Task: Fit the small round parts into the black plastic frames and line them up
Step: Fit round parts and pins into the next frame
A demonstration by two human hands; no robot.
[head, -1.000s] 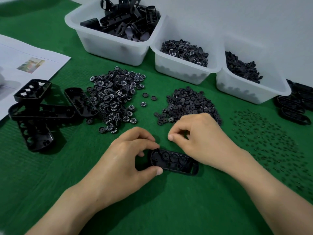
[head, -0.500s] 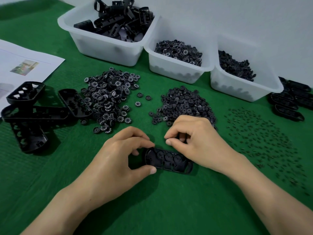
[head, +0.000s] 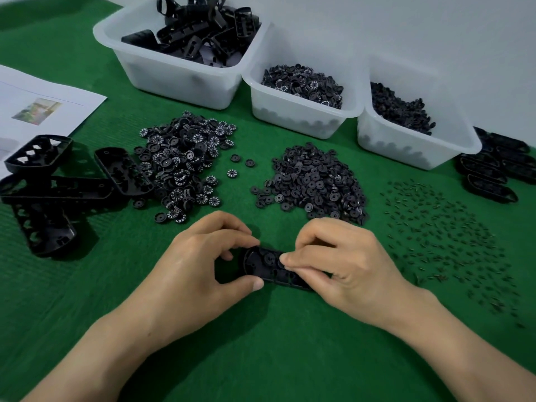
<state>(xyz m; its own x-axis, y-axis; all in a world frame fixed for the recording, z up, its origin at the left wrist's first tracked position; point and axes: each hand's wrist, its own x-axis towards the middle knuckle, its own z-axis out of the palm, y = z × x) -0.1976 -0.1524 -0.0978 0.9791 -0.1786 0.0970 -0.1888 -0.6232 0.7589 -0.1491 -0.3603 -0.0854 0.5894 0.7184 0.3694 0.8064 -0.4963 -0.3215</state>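
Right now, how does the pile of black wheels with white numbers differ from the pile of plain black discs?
The numbered wheel pile shows white digits; the plain disc pile is all black. The numbered wheel pile lies left, beside spare black plastic frames; the plain disc pile lies just beyond the right hand. Both are loose heaps on the green mat.

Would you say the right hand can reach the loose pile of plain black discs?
Probably yes: the right hand sits just in front of the loose pile of plain black discs, nothing between them, though it is busy at the black plastic frame.
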